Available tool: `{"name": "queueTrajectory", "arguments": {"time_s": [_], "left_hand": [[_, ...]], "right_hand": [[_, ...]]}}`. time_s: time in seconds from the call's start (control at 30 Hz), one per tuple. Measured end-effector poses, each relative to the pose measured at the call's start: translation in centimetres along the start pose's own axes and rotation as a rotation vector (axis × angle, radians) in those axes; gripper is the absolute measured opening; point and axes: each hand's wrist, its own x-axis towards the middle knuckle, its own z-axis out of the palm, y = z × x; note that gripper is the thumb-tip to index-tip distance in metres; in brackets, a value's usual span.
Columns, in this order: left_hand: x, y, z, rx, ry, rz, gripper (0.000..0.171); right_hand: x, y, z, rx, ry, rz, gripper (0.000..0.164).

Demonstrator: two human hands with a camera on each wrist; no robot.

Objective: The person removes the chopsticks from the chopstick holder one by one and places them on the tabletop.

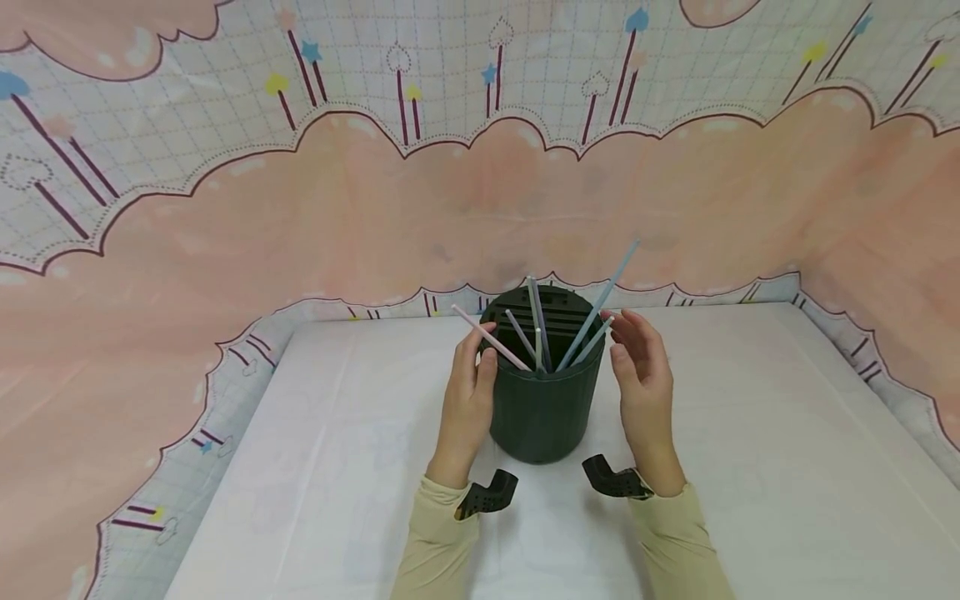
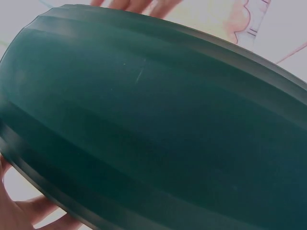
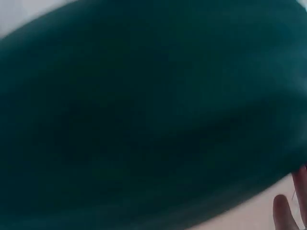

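A dark green ribbed bucket [image 1: 540, 421] stands upright on the white-covered table, its inside dark with slats at the back. Several thin pastel straw-like sticks lean out of it, among them a long blue stick [image 1: 617, 277] to the right and a pink stick [image 1: 480, 329] over the left rim. Along the left side, my left hand [image 1: 467, 400] touches the bucket near its rim, thumb toward the front. My right hand [image 1: 647, 392] is beside the right side with loosely bent fingers, fingertips close to the rim. In both wrist views the bucket's green wall [image 2: 158, 120] fills most of the picture.
White cloth covers the table [image 1: 360, 467]. Behind it and at both sides hangs a peach and white patterned curtain [image 1: 480, 208], its lower edge meeting the table just past the bucket. A black wrist mount [image 1: 487, 493] sits on each wrist.
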Motion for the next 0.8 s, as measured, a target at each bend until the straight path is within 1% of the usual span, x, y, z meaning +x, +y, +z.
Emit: {"name": "queueTrajectory", "arguments": {"time_s": [0.1,0.2,0.33,0.43,0.47,0.53,0.7,0.8], "left_hand": [[0.0,0.0,0.0,0.004,0.004,0.007,0.039],[0.0,-0.1,0.1,0.000,0.001,0.009,0.039],[0.1,-0.2,0.0,-0.002,0.004,0.000,0.039],[0.0,-0.2,-0.1,0.004,0.011,-0.006,0.039],[0.0,-0.2,-0.1,0.004,0.010,-0.009,0.038],[0.0,-0.2,0.0,0.003,0.010,-0.009,0.038],[-0.1,-0.1,0.1,-0.001,0.007,0.001,0.039],[-0.1,0.0,0.1,-0.004,0.003,0.005,0.039]], "right_hand": [[-0.2,-0.4,0.8,0.062,-0.044,0.016,0.047],[-0.3,-0.7,1.4,0.091,-0.070,0.016,0.054],[-0.3,-1.3,2.2,0.038,-0.132,-0.020,0.065],[-0.3,-1.7,2.6,-0.014,-0.157,-0.035,0.068],[-0.4,-1.9,2.6,-0.031,-0.157,-0.040,0.066],[-0.5,-2.1,2.7,-0.081,-0.138,-0.047,0.058],[-0.6,-2.3,2.5,-0.241,-0.085,-0.062,0.027],[-0.6,-2.3,2.3,-0.287,-0.071,-0.083,0.018]]}}
